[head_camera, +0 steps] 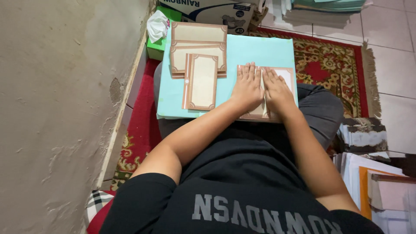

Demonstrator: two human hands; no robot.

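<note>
Two hands pressed flat on a bordered card laid on a pale green board.

The left hand [247,86] and right hand [276,90] lay side by side, fingers straight and together, palms down on the cream card [289,74] with a brown ornamental border, gripping nothing. The card rested at the right near edge of the board [260,50] across the person's lap. Just to the left lay a stack of similar cards [199,52], the top one turned upright. A red patterned rug [329,60] spread beneath.

Both hands, left [247,89] and right [277,91], press flat on a bordered card [288,76] atop a mint board [260,50]; three cards [199,60] lie left
</note>
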